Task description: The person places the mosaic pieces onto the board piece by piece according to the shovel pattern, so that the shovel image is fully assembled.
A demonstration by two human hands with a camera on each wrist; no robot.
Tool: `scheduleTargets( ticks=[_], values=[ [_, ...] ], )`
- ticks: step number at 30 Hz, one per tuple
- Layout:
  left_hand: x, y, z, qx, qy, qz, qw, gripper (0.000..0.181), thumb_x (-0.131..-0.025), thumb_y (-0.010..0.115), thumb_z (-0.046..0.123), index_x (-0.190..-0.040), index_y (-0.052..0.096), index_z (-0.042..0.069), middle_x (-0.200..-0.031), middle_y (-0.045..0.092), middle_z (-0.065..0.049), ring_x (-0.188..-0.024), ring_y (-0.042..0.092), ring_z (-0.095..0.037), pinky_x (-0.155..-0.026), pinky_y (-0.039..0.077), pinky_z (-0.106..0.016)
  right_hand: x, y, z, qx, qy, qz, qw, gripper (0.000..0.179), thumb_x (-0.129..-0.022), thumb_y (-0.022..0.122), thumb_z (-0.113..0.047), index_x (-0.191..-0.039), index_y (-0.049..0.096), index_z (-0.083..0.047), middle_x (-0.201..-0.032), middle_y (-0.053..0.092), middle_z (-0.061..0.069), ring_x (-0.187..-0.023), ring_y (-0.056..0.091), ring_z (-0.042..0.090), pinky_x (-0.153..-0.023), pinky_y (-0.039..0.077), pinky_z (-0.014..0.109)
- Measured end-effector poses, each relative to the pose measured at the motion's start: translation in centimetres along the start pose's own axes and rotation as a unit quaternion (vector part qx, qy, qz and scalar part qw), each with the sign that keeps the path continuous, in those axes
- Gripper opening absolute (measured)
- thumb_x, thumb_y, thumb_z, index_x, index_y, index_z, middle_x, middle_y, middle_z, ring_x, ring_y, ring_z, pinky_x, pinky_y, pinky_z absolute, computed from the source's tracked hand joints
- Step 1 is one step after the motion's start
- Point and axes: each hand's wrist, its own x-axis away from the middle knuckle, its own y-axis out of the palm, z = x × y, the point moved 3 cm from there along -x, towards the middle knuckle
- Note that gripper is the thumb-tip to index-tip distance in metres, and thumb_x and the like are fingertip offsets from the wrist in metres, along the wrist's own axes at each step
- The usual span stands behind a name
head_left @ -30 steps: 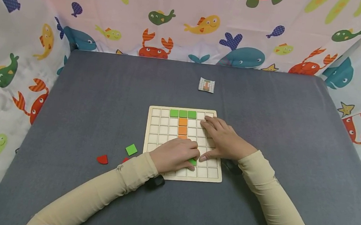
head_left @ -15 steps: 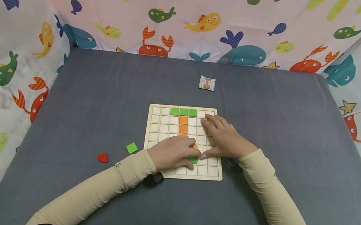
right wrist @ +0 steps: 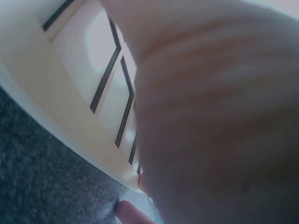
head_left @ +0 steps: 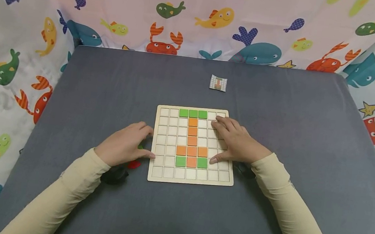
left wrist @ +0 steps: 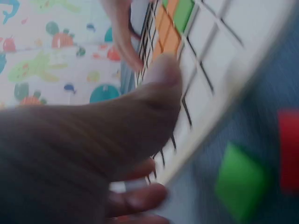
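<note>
A pale wooden grid board [head_left: 168, 173] lies flat on the table. Green square tiles [head_left: 193, 113] fill three cells of its top row. Orange square tiles [head_left: 192, 131] run down a column below and spread sideways near the bottom, flanked by two green tiles there. At the board's left edge is my left hand [head_left: 124, 143], fingers relaxed and thumb tip at the rim, holding nothing. Partly hidden beneath that hand are a loose green tile [left wrist: 243, 182] and a red piece [head_left: 134, 164]. My right hand [head_left: 237, 143] rests with spread fingers on the board's right side.
Toward the back of the grey table [head_left: 278, 103] lies a small printed card [head_left: 218, 83] with a grid pattern. A sea-animal curtain [head_left: 211, 20] stands behind and on both sides.
My left hand has drawn back from the middle of the board to its left edge, uncovering the lower orange and green tiles. The right hand stays on the board.
</note>
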Motion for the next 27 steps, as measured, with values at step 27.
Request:
scheduleTargets(
  ticks=[27],
  values=[
    [2.0,1.2,-1.4,-0.007,0.045,0.026,0.9986,0.024,-0.085,0.074,0.022,-0.101,0.062,0.008,-0.085,0.052,0.002,-0.069,0.044,-0.008,-0.062,0.041,-0.024,-0.1,0.0,-0.2,0.004,-0.006,0.005,1.0000,0.115,-0.061,0.078,-0.067,-0.146,0.033,-0.004,-0.150,0.027,0.020,-0.138,0.025,0.038,-0.099,0.035,0.060]
  ],
)
